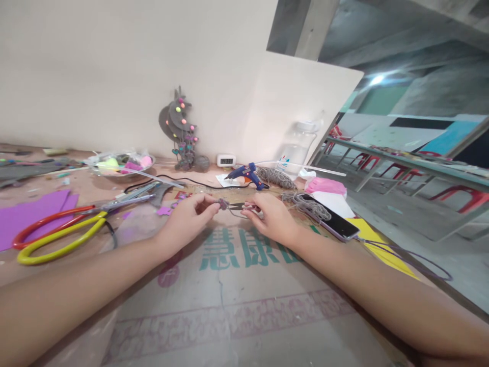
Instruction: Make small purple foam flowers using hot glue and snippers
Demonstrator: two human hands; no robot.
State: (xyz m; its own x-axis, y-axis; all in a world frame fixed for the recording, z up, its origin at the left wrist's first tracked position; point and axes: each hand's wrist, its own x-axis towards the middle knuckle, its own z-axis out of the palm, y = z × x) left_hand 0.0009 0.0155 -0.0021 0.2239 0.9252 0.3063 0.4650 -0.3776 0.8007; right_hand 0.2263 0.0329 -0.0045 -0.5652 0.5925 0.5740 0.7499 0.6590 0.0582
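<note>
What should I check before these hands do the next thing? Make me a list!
1. Left hand holds the little grey piece: ok.
2. Right hand holds the small dark-tipped tool: ok.
3. Tool tips not touching the grey piece: cannot tell, too small.
4. Glue gun out of both hands: ok, behind them.
5. Phone free of yarn: not ok, some lies on it.

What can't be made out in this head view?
All in the head view:
Grey piece: partly hidden by the left hand, too small to identify.
Dark-tipped tool: handle largely hidden by the right hand.
White timer: digits too small and blurred.
Phone: partly covered by grey yarn.
</note>
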